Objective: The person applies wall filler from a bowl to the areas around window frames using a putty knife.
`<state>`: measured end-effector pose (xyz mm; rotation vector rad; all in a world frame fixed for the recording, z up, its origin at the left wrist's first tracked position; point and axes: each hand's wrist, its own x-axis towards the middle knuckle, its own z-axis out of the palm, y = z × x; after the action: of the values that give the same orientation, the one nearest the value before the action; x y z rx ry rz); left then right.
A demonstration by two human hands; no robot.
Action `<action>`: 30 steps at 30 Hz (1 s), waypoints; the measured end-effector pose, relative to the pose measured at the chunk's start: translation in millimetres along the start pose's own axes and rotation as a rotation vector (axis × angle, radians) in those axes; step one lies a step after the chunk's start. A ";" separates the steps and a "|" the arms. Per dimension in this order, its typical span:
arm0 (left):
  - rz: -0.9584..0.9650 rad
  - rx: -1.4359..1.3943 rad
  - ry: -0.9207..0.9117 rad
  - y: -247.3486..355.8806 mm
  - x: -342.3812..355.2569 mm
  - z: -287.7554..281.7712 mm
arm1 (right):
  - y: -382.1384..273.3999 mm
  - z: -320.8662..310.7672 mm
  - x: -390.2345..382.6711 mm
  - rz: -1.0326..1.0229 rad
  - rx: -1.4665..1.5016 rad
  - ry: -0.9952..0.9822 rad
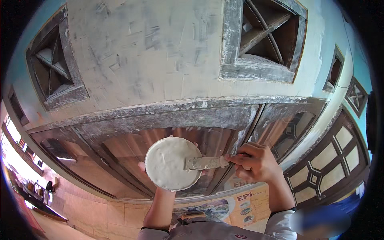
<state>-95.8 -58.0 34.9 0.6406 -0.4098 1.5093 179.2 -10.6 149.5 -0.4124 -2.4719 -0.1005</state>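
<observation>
My left hand (141, 166) grips a round container of white putty (170, 160) from beneath; its fingers show at the rim and the rest is hidden under the container. The putty fills it to the brim, with a slightly dimpled surface. My right hand (253, 162) is closed around the handle of a putty knife (208, 162). The knife's flat, putty-smeared blade points left, and its tip rests on the putty near the container's right side. Both hands are in front of a wood-framed window (136, 148).
Above the window is a wall (148, 48) with patchy pale filler. Cross-barred vent openings (266, 32) with worn frames are set in it. A panelled door (328, 160) stands at the right. Below lie a printed banner (250, 206) and floor tiles (96, 218). Something blue is blurred at lower right.
</observation>
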 end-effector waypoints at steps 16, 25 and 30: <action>0.055 -0.020 0.020 48.7 -25.0 3.6 | -28.4 9.1 42.3 -0.022 -0.034 -0.055; 0.007 0.066 0.082 50.9 -27.3 5.7 | -36.2 9.6 48.1 -0.010 0.057 -0.089; 0.052 -0.014 0.110 49.0 -24.1 18.5 | -35.1 10.5 47.1 -0.016 0.039 -0.094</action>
<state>-142.8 -91.0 40.9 0.5366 -0.3546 1.5824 126.4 -29.4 170.0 -0.3891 -2.5659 -0.0397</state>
